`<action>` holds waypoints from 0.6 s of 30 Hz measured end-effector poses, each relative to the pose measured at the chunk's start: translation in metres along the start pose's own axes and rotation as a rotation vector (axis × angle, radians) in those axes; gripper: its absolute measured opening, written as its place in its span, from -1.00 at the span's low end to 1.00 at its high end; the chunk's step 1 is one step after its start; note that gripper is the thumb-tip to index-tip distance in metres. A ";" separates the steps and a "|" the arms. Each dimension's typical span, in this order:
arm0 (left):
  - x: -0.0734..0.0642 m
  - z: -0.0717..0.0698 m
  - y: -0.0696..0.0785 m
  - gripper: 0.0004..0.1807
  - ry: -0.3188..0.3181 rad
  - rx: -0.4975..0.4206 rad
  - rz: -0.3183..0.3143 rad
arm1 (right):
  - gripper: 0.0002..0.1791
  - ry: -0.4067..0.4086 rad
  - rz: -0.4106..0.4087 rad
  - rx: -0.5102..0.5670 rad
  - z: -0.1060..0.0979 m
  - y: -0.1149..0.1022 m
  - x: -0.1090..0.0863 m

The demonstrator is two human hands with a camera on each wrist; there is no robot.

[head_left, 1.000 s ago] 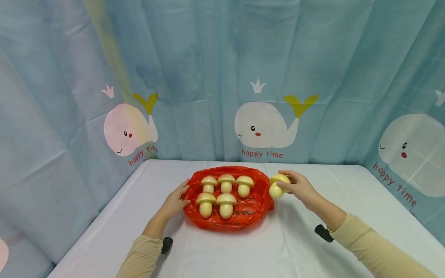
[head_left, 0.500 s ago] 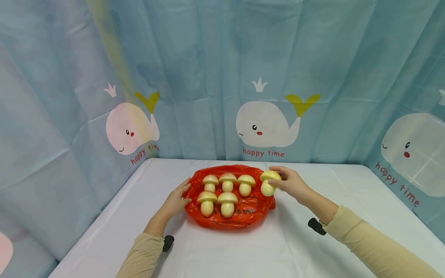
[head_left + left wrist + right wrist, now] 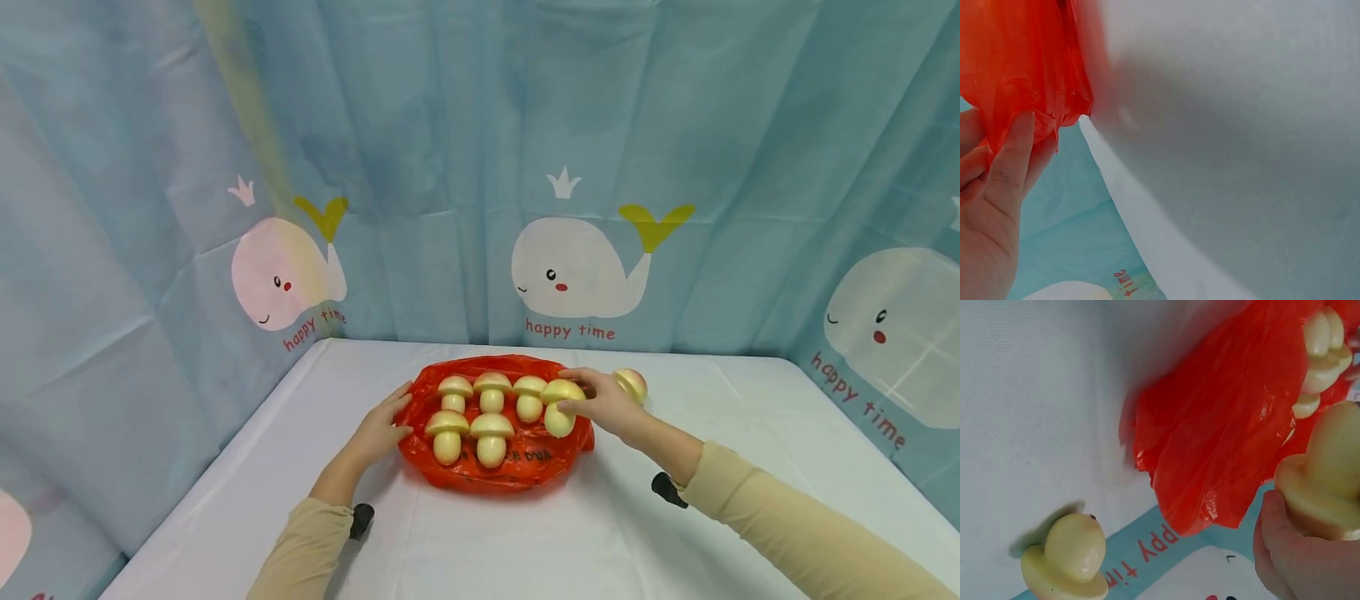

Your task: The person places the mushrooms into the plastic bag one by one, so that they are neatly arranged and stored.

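Observation:
A red plastic bag (image 3: pixel 525 477) lies spread on the white table, with several pale yellow toy mushrooms (image 3: pixel 491 450) set in two rows in it. At its left side my left hand (image 3: pixel 380 429) holds the rim; in the left wrist view, the red film passes between the fingers (image 3: pixel 1015 147). My right hand (image 3: pixel 607 406) grips another toy mushroom (image 3: pixel 561 421) by the cap, over the bag's right part, beside the back row. From the head view I cannot tell whether this mushroom touches the bag. Behind the right hand, one more mushroom (image 3: pixel 632 384) lies on the table, partly hidden.
That loose mushroom shows whole in the right wrist view, lying on the white table (image 3: pixel 1035 425) to the right of the bag. A blue curtain (image 3: pixel 450 167) with whale prints hangs beyond the table's far edge.
My right hand has moved left with its mushroom, from beside the bag to over its right part. A loose mushroom has come into sight behind that hand. The left hand stays at the rim.

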State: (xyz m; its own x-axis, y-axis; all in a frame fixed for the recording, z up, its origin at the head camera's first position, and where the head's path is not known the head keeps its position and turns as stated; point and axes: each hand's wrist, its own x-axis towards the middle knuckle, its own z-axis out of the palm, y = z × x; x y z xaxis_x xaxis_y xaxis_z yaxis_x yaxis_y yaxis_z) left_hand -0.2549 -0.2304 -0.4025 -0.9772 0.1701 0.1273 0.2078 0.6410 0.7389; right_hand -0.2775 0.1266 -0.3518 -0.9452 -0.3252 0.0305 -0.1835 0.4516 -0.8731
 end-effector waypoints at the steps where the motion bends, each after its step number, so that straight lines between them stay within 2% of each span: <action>1: 0.000 0.000 0.000 -0.39 -0.002 -0.005 -0.004 | -0.35 0.001 0.001 -0.007 0.001 0.000 0.000; 8: 0.000 0.000 0.001 -0.38 -0.018 -0.016 -0.023 | -0.40 -0.015 -0.003 -0.018 0.012 0.000 0.003; 14: 0.000 -0.001 0.000 -0.38 -0.014 -0.005 -0.008 | -0.41 -0.021 -0.029 -0.105 0.023 -0.002 0.005; 18: 0.002 -0.001 0.000 -0.38 -0.015 -0.006 -0.003 | -0.43 -0.001 -0.009 -0.157 0.031 -0.002 0.006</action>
State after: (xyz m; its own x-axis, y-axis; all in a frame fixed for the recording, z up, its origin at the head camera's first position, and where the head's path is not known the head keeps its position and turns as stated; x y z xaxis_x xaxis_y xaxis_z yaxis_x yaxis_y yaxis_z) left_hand -0.2563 -0.2305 -0.4015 -0.9770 0.1797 0.1147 0.2044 0.6370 0.7433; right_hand -0.2748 0.0981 -0.3646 -0.9429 -0.3310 0.0371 -0.2320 0.5729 -0.7861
